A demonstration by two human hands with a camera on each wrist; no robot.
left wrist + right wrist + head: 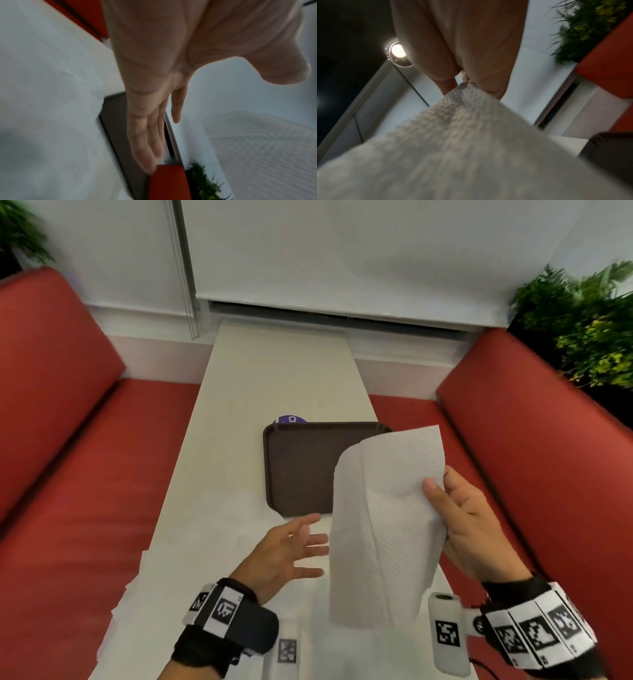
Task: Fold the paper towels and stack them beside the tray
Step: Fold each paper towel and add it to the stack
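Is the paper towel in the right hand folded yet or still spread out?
Mostly spread, not neatly folded. The paper towel hangs loosely from the right hand, one long side curling over, while the left hand is open beside it.

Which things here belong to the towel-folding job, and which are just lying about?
Job:
paper towel, held up by the right hand
left hand, open, beside it
brown tray
more towels on the table

Lying about:
purple disc behind the tray
red benches
plants
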